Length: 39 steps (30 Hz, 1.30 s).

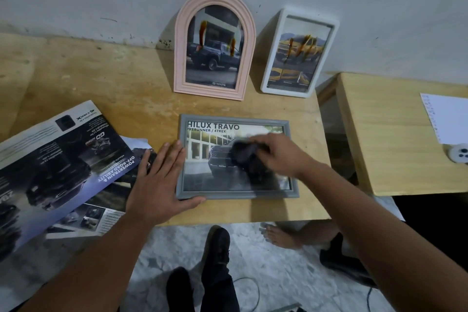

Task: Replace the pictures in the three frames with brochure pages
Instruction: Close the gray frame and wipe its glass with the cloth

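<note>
Left hand [158,180] lies flat, fingers together, steadying the grey frame [236,119] (flat on the table); right hand [276,153] pinches a dark cloth [244,153] on its glass

Pale wood table [141,99], glossy paper brochure [58,159], dark cloth [244,157]

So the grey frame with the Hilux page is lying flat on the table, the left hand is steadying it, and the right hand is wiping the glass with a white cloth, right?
Not quite: the head view shows the cloth is dark, not white. The rest holds: the grey frame lies flat on the table, the left hand steadies it, and the right hand wipes the glass.
</note>
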Motion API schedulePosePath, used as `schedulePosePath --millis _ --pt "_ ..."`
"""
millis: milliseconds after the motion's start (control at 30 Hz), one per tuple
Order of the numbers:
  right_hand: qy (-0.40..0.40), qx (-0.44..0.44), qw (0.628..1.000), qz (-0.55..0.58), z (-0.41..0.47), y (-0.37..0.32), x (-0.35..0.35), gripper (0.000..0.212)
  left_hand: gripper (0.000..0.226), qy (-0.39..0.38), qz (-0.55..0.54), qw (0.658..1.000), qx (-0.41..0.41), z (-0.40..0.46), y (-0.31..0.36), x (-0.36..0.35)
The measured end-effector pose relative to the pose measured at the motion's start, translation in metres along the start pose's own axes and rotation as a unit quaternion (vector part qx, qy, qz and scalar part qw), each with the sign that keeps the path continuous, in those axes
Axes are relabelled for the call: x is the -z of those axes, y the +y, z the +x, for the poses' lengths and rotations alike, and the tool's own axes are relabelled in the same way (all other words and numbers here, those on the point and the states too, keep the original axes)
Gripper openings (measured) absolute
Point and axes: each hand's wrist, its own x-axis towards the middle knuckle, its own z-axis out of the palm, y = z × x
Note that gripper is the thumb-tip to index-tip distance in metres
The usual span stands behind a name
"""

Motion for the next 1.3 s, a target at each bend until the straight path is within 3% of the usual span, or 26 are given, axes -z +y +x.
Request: schedulePosePath --millis 100,267,333,433,567,633,767,867,933,1000,1133,1300 --pt "0.077 -0.054 0.995 -0.025 0.032 0.007 0.005 0.04 0.123 0.006 0.001 1.0 -0.003 0.0 0.0 -0.001" --pt "0.023 -0.005 0.998 -0.053 -0.008 0.001 -0.036 0.041 0.123 0.007 -0.002 1.0 -0.003 0.001 -0.001 -0.002" --pt "-0.03 0.023 0.999 -0.004 -0.033 0.0 -0.038 0.041 0.124 -0.002 -0.001 1.0 -0.002 0.001 0.0 -0.001" --pt "-0.093 -0.018 0.993 0.068 -0.035 0.009 -0.022 0.042 0.124 -0.009 -0.001 1.0 0.002 0.001 -0.001 0.001" --pt "0.077 -0.083 0.989 0.1 0.005 0.025 0.005 0.038 0.124 -0.01 -0.004 1.0 0.003 0.001 0.0 0.001" --pt "0.107 -0.103 0.987 0.054 0.019 0.026 0.002 0.038 0.123 -0.007 -0.005 1.0 0.0 0.001 0.0 0.001" --pt "0.051 -0.04 0.997 -0.053 -0.006 0.017 -0.032 0.043 0.123 -0.002 -0.008 1.0 -0.001 0.0 0.0 0.0" --pt "-0.064 0.005 0.998 -0.011 -0.036 0.009 -0.031 0.042 0.124 0.0 -0.006 1.0 0.0 0.0 0.0 -0.001" --pt "-0.134 -0.014 0.99 0.031 -0.033 0.011 -0.019 0.043 0.124 -0.002 -0.002 1.0 0.001 0.0 0.0 0.0" --pt "-0.085 -0.045 0.994 0.058 -0.015 0.019 -0.007 0.045 0.124 -0.003 -0.006 1.0 0.001 0.0 0.0 0.001" --pt "0.104 -0.085 0.991 0.018 0.022 0.032 -0.003 0.041 0.123 0.003 -0.004 1.0 0.002 0.001 0.0 0.0" --pt "0.015 0.012 1.0 -0.021 -0.016 0.009 -0.045 0.044 0.123 0.001 0.004 1.0 0.0 0.001 0.0 0.002"
